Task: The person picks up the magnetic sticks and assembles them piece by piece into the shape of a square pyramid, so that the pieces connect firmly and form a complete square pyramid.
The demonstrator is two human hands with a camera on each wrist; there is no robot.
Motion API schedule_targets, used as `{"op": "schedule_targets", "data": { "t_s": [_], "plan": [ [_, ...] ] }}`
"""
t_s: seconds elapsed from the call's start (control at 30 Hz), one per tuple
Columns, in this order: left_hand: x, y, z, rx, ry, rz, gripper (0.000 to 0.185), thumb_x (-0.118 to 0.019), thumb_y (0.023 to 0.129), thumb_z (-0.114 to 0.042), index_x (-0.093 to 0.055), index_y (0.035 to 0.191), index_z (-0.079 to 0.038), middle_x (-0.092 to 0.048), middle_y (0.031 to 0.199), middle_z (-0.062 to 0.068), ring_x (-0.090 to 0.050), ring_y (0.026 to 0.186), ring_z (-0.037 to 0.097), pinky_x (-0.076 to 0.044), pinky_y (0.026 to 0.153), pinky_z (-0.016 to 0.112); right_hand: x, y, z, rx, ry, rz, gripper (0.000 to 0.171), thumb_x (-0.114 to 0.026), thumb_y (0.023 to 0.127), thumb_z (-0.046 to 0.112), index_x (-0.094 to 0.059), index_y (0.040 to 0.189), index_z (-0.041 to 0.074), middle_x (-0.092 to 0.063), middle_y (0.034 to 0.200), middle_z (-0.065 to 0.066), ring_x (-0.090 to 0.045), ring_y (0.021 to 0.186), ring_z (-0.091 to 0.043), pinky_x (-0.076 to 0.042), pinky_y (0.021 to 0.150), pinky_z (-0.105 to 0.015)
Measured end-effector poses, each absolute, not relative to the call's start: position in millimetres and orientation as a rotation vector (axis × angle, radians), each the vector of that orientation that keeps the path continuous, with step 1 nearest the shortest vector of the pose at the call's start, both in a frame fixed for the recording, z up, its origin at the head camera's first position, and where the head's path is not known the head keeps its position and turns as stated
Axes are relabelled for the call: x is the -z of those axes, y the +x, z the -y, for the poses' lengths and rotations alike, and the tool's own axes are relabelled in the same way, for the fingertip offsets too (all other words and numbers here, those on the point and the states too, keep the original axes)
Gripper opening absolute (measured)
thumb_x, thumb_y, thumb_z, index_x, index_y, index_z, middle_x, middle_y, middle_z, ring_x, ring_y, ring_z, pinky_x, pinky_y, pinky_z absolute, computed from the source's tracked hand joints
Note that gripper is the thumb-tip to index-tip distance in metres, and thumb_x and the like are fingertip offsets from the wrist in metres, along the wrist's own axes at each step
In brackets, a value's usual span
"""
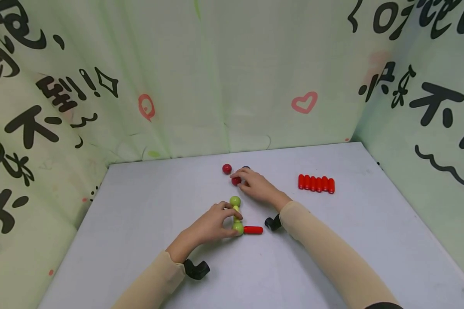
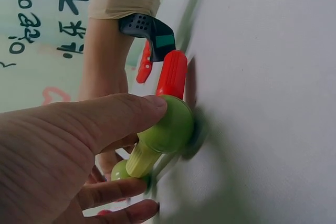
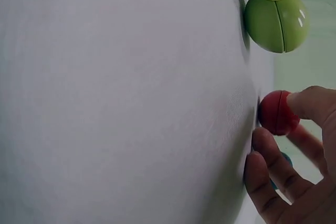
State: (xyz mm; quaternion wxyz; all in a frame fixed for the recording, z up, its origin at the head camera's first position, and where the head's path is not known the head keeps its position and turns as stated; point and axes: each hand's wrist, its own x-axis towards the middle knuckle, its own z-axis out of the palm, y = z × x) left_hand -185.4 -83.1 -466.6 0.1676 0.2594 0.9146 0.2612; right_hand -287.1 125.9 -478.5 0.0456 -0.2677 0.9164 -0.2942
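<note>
- Green is the colour of the dumbbell-shaped piece (image 1: 236,214) near the middle of the grey table (image 1: 139,214) in the head view: two green balls joined by a yellowish rod. The left hand (image 1: 212,225) grips it, fingers curled round the rod and the nearer ball.
- A red rod (image 1: 253,230) lies touching the nearer ball of that piece, on the side toward the right sleeve.
- Beyond the green piece, the right hand (image 1: 257,185) pinches a red ball (image 1: 236,181); a second red ball (image 1: 227,168) sits just past it, apart from the fingers. A row of red rods (image 1: 316,183) lies well off on the right hand's far side.
- From the left wrist, the thumb (image 2: 131,111) presses on the green ball (image 2: 170,127), with the red rod (image 2: 172,74) joined to it.
- From the right wrist, the fingertips (image 3: 310,103) hold the red ball (image 3: 277,112) against the table, near the green piece's far ball (image 3: 275,22).
</note>
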Motion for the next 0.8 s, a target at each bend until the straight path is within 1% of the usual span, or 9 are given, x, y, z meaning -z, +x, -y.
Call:
{"op": "schedule_targets", "data": {
  "t_s": [0.1,0.2,0.37,0.63,0.8],
  "plan": [
    [466.0,-184.8,83.5,-0.747,0.734,-2.600,0.035,-0.082,0.089,-0.032,-0.072,0.122,-0.025,-0.054,0.143,0.012,-0.051,0.130,0.031,-0.051,0.103,0.048,477.5,-284.6,-126.6,0.903,-0.753,-2.819,0.029,-0.067,0.099,0.014,-0.065,0.128,0.011,-0.062,0.125,-0.009,-0.058,0.104,-0.024,-0.053,0.094,-0.041],
    [464.7,-184.1,83.8,-0.755,0.730,-2.595,0.035,-0.082,0.089,-0.032,-0.072,0.122,-0.025,-0.054,0.143,0.012,-0.051,0.130,0.031,-0.050,0.104,0.049,476.3,-281.7,-128.9,0.896,-0.685,-2.821,0.026,-0.069,0.097,0.015,-0.065,0.123,0.012,-0.063,0.117,-0.008,-0.057,0.102,-0.022,-0.054,0.091,-0.038],
    [463.7,-183.6,84.2,-0.770,0.728,-2.592,0.034,-0.082,0.089,-0.031,-0.072,0.122,-0.025,-0.054,0.143,0.012,-0.052,0.130,0.031,-0.050,0.104,0.049,476.5,-276.3,-137.6,0.879,-0.644,-2.808,0.024,-0.071,0.096,0.016,-0.065,0.119,0.012,-0.063,0.109,-0.007,-0.057,0.098,-0.023,-0.054,0.086,-0.036],
    [465.6,-184.2,84.8,-0.784,0.726,-2.590,0.035,-0.082,0.089,-0.031,-0.072,0.122,-0.024,-0.054,0.143,0.013,-0.051,0.133,0.032,-0.050,0.106,0.050,474.2,-263.2,-158.3,0.808,-0.638,-2.787,0.024,-0.072,0.093,0.014,-0.064,0.115,0.014,-0.064,0.111,-0.008,-0.056,0.097,-0.022,-0.054,0.085,-0.035],
    [465.9,-185.2,85.5,-0.793,0.707,-2.596,0.035,-0.083,0.089,-0.031,-0.072,0.121,-0.024,-0.054,0.142,0.014,-0.051,0.133,0.032,-0.049,0.108,0.050,468.7,-253.1,-164.3,0.734,-0.640,-2.747,0.024,-0.073,0.093,0.016,-0.066,0.115,0.016,-0.063,0.111,-0.007,-0.058,0.099,-0.022,-0.057,0.086,-0.036]
  ]
}}
